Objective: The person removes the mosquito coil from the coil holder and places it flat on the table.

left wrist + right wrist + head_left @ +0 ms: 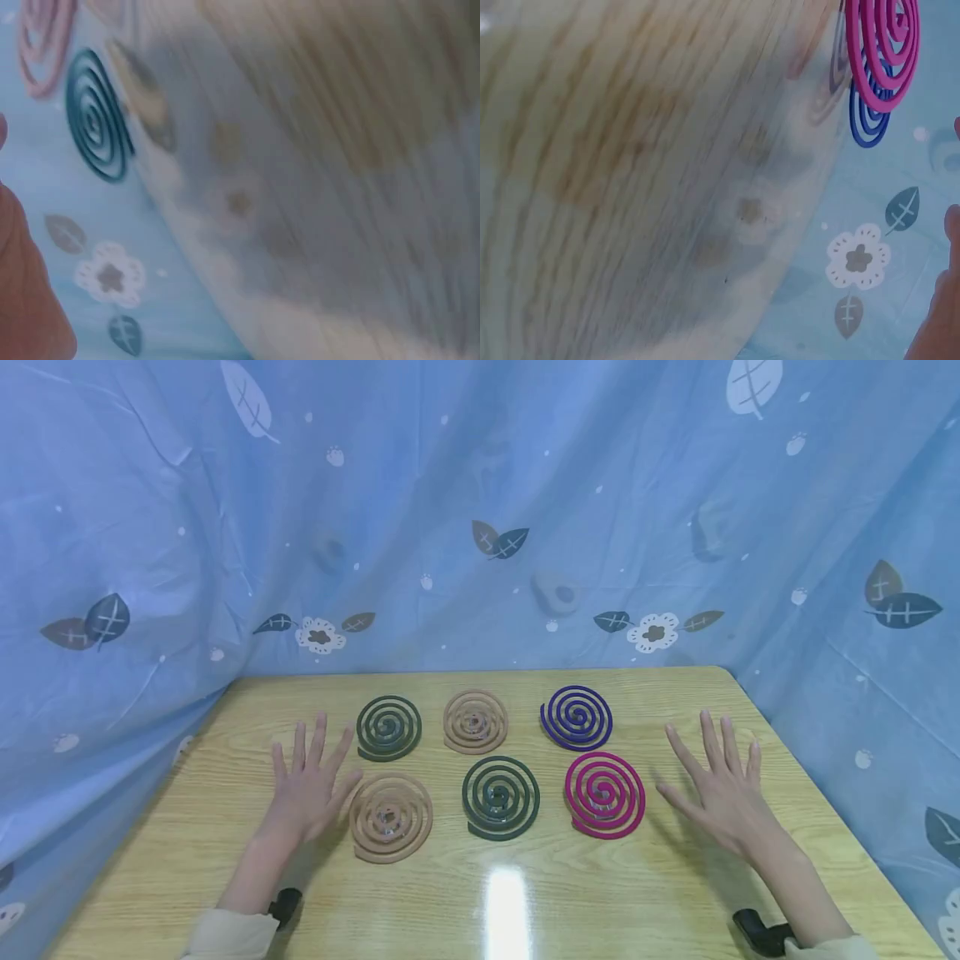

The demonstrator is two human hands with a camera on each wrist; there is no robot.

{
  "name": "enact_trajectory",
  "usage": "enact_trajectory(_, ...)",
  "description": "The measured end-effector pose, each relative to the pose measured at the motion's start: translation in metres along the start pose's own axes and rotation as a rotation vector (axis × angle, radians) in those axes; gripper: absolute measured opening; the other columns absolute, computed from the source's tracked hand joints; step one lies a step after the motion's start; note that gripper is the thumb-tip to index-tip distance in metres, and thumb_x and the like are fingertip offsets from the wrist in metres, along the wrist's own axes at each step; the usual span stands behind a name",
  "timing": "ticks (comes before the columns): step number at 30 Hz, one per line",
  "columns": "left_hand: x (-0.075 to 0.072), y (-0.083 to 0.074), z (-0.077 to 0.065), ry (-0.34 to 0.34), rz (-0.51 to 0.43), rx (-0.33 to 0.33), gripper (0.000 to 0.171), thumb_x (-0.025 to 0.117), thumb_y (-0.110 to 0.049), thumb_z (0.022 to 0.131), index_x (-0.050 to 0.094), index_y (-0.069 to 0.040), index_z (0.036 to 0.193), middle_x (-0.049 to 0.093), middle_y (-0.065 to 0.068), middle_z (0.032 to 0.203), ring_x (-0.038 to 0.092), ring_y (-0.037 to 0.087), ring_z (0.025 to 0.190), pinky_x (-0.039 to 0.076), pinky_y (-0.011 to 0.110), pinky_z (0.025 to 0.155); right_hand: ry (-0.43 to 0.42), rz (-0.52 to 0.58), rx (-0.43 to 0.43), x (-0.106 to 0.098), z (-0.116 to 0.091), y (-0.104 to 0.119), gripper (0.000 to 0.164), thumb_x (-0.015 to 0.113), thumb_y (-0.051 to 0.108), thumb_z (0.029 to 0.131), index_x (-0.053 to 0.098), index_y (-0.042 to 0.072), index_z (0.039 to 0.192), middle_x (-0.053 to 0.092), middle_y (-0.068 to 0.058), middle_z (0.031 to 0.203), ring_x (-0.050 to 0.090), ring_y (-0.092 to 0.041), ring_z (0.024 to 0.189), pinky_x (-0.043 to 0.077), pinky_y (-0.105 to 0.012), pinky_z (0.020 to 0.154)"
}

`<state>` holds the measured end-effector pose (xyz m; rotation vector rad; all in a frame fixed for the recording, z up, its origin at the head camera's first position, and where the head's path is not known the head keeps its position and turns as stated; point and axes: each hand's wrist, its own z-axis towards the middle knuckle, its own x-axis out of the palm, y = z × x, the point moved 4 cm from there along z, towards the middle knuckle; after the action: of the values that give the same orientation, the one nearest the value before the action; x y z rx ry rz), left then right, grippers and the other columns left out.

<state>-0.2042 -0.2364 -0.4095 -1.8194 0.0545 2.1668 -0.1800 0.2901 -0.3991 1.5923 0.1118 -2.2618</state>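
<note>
Mosquito coils stand in two rows on small clear stands. The back row holds a dark green coil (388,726), a tan coil (475,721) and a purple coil (577,717). In front of them are another tan coil (388,816), a second dark green coil (499,796) and a magenta coil (603,790). My left hand (303,793), fingers spread and holding nothing, hovers beside the two leftmost coils. To the right of the magenta coil, my right hand (723,797) also hovers with spread fingers, holding nothing. Only part of each hand shows in its wrist view.
The wooden table (600,893) bears a bright light reflection at its front middle. A blue curtain (420,468) with leaf and flower prints hangs behind it and along both sides. Black straps (285,907) circle the wrists near the light sleeves (232,935).
</note>
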Motion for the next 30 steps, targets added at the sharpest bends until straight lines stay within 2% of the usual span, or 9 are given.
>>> enact_trajectory(6,-0.001,-0.037,-0.005,-0.020,-0.038,0.103,0.068,0.044,-0.045,0.100,0.009,-0.025,0.155,-0.014,0.010,0.159,-0.016,0.036,0.143,-0.008,0.069,0.109,0.027,0.023,-0.023,-0.002,-0.011,0.002,0.078,0.056,0.044,0.093,0.015,0.018,0.155,-0.012,-0.010,0.159,-0.021,-0.031,0.142,-0.022,-0.062,0.106)
enact_trajectory(10,0.001,-0.064,-0.009,-0.025,-0.127,0.178,0.070,0.049,-0.039,0.098,0.011,-0.023,0.155,-0.012,0.009,0.160,-0.015,0.035,0.143,-0.010,0.066,0.110,0.057,0.078,-0.015,-0.006,-0.017,0.004,0.077,0.057,0.040,0.094,0.016,0.018,0.155,-0.012,-0.008,0.159,-0.021,-0.031,0.142,-0.022,-0.063,0.106)
enact_trajectory(14,0.003,-0.093,-0.010,0.002,-0.223,0.232,0.070,0.051,-0.036,0.098,0.013,-0.021,0.155,-0.014,0.004,0.160,-0.015,0.031,0.144,-0.013,0.062,0.111,0.110,0.213,0.016,-0.011,-0.020,0.003,0.074,0.056,0.033,0.096,0.012,0.021,0.155,-0.013,-0.006,0.159,-0.024,-0.030,0.141,-0.023,-0.063,0.105)
enact_trajectory(17,0.006,-0.116,-0.007,0.019,-0.256,0.275,0.070,0.051,-0.036,0.098,0.014,-0.020,0.155,-0.013,0.003,0.160,-0.013,0.031,0.144,-0.009,0.062,0.112,0.161,0.353,0.048,-0.013,-0.024,0.003,0.071,0.053,0.028,0.098,0.010,0.023,0.155,-0.014,-0.007,0.159,-0.026,-0.030,0.140,-0.025,-0.064,0.104)
enact_trajectory(21,0.012,-0.146,0.000,0.042,-0.337,0.331,0.069,0.049,-0.036,0.100,0.009,-0.025,0.155,-0.012,0.002,0.160,-0.011,0.028,0.145,-0.003,0.060,0.114,0.225,0.546,0.087,-0.014,-0.027,0.001,0.066,0.049,0.021,0.100,0.011,0.025,0.155,-0.011,-0.009,0.159,-0.027,-0.029,0.140,-0.020,-0.072,0.100)
enact_trajectory(25,0.020,-0.172,0.010,0.094,-0.482,0.372,0.067,0.043,-0.039,0.102,0.001,-0.032,0.154,-0.012,-0.003,0.160,-0.011,0.021,0.145,0.001,0.055,0.116,0.263,0.701,0.099,-0.013,-0.025,0.001,0.059,0.044,0.017,0.102,0.017,0.027,0.154,-0.006,-0.009,0.160,-0.024,-0.016,0.141,-0.014,-0.076,0.099)
enact_trajectory(28,0.026,-0.189,0.017,0.138,-0.651,0.380,0.066,0.043,-0.035,0.102,0.003,-0.030,0.154,-0.004,-0.008,0.160,-0.005,0.018,0.145,0.006,0.053,0.117,0.293,0.783,0.103,-0.012,-0.023,-0.001,0.054,0.040,0.016,0.103,0.021,0.028,0.153,-0.002,-0.009,0.160,-0.019,-0.006,0.140,-0.012,-0.076,0.100)
enact_trajectory(30,0.031,-0.199,0.021,0.150,-0.757,0.390,0.065,0.045,-0.032,0.102,0.006,-0.026,0.155,0.001,-0.008,0.160,0.000,0.019,0.146,0.010,0.054,0.117,0.321,0.842,0.114,-0.011,-0.022,-0.002,0.052,0.037,0.016,0.104,0.023,0.027,0.152,-0.002,-0.008,0.160,-0.018,-0.006,0.141,-0.013,-0.075,0.101)
